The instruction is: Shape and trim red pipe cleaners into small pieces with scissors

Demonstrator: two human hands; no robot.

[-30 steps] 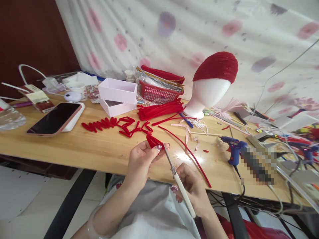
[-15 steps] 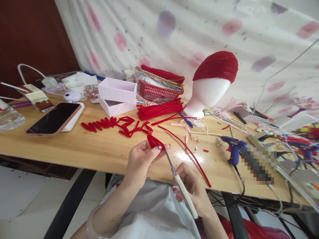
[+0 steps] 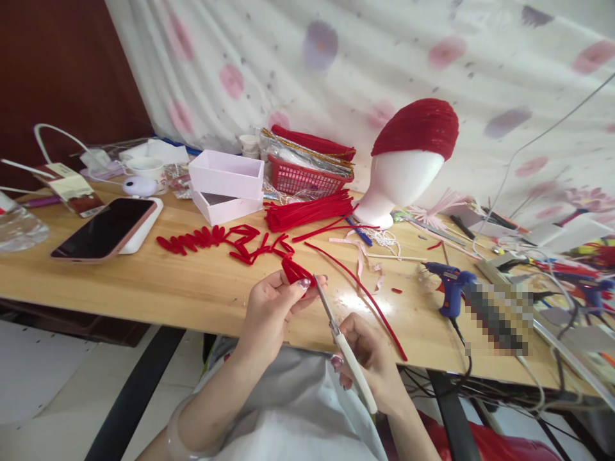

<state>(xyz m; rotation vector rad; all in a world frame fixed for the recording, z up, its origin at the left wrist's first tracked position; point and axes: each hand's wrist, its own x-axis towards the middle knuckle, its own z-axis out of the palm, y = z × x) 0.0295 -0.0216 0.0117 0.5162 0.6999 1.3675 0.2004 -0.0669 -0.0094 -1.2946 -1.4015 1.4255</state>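
Note:
Between the thumb and fingers of my left hand (image 3: 275, 306) is a folded red pipe cleaner (image 3: 295, 270), partly covered by the fingers. My right hand (image 3: 368, 355) grips scissors (image 3: 353, 368) with white handles. Their metal blades reach the red piece beside my left fingertips; whether the blades are parted I cannot make out. Just beyond my hands lie bent red pipe cleaner pieces (image 3: 247, 246) and a row of red looped petals (image 3: 192, 239). A long red pipe cleaner (image 3: 358, 285) stretches across the table behind the scissors.
A bundle of red pipe cleaners (image 3: 307, 210) lies before a red basket (image 3: 307, 177). White boxes (image 3: 225, 176) and a phone (image 3: 106, 227) are on the left. A white foam head (image 3: 401, 176) wears red wrapping. At right rests a blue glue gun (image 3: 451, 288) with its cord.
The scissors and my right hand have shifted very slightly. The red piece in my left hand has turned a little. Everything else stays in place.

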